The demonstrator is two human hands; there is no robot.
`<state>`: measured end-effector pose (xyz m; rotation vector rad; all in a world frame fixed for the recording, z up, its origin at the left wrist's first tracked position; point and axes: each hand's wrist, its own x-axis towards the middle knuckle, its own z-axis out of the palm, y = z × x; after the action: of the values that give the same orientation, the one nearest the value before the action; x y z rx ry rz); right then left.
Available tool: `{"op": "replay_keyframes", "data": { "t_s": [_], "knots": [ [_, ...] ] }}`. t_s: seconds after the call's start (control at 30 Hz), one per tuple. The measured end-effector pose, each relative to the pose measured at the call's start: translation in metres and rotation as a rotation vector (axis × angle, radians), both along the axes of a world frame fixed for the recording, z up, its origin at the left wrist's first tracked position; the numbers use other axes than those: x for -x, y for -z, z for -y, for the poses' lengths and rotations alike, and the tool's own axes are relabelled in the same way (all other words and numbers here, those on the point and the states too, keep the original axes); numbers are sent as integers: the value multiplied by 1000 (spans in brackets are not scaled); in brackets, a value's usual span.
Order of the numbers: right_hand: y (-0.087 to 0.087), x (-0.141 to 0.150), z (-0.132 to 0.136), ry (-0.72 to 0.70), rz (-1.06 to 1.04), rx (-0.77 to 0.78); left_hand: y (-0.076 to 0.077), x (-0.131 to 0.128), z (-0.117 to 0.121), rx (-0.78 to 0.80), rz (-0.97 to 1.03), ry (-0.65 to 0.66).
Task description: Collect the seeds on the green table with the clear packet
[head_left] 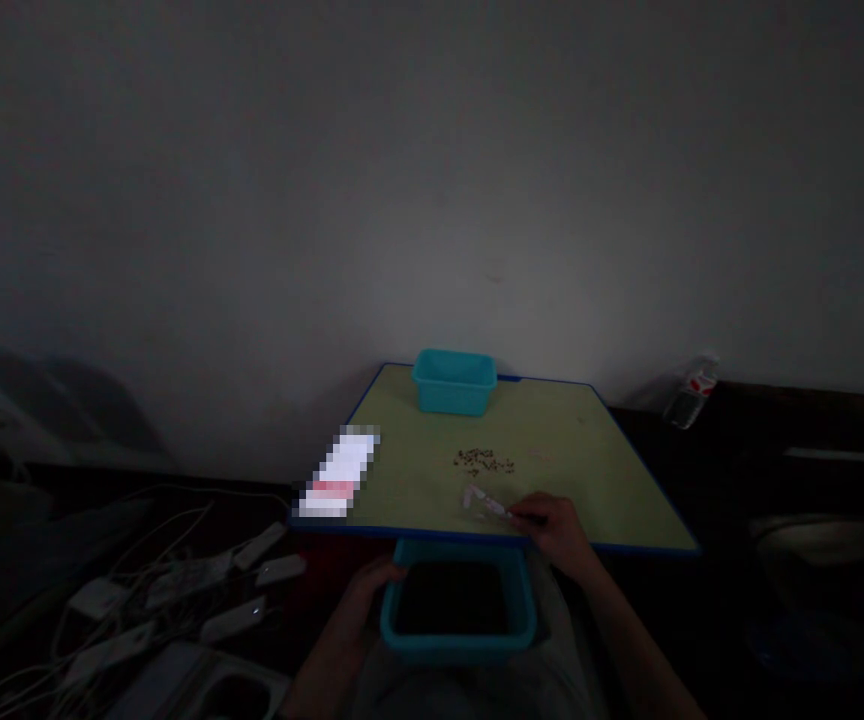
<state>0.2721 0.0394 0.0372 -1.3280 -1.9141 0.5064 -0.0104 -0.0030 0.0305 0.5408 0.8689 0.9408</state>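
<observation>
My left hand (365, 592) is closed on the left rim of a turquoise plastic basin (459, 645), which is at my lap against the table's front edge. Dark contents (453, 595) cover its floor; in this dim light I cannot tell their kind. My right hand (550, 528) is closed on a thin tool (486, 502) with a pale, pinkish-white front part and a darker handle end. Its pale end is low over the table or touching it. Just beyond the tool lies a loose scatter of small dark bean-like grains (481, 461).
The yellowish table (567, 440) has a blue edge. A second turquoise basin (454, 390) stands at its back, by the wall. A bright pixelated patch (338, 475) covers the left side. White cables and adapters (192, 580) lie at left; a plastic bottle (693, 393) is at right.
</observation>
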Motion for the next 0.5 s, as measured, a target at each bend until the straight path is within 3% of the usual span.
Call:
{"op": "replay_keyframes", "data": {
  "t_s": [0.13,0.23,0.5],
  "knots": [
    [5,-33,-3,158,-11,-15,-4,1,1,1,6,6],
    [10,-50,-5,199,-10,9,-6,-1,1,5,16,28],
    [14,-38,-13,176,51,-23,-4,-5,1,44,44,-10]
  ]
}}
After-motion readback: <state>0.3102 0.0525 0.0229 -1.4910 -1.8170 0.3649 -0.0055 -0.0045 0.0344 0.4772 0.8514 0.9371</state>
